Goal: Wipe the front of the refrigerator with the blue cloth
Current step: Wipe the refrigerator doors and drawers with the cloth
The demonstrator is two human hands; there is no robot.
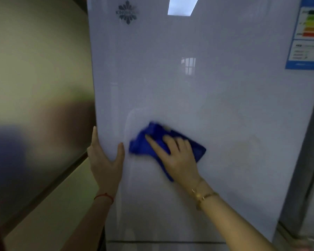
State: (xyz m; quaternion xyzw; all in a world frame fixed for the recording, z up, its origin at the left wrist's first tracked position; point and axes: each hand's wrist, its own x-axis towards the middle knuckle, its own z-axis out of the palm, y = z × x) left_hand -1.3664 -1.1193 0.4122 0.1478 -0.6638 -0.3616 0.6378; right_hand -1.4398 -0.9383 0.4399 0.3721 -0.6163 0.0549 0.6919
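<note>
Refrigerator (198, 87) front: glossy white door panel, seen close up, filling most of the view. Blue cloth (152, 140) is bunched and pressed flat against the lower-left part of the door. Right hand (176, 154) is laid over the cloth, palm down, fingers extended and spread, not curled into a fist. Left hand (105, 156) is placed on the door's left edge, opened, thumb on the front face and fingers wrapped along the side. Red string (104, 196) is worn on the left wrist; gold bracelet (204, 196) on the right. Brand emblem (127, 12) is noted top left, energy label (308, 33) top right. Beige wall (34, 69) is seen beside the appliance; a horizontal seam runs across below the door.
</note>
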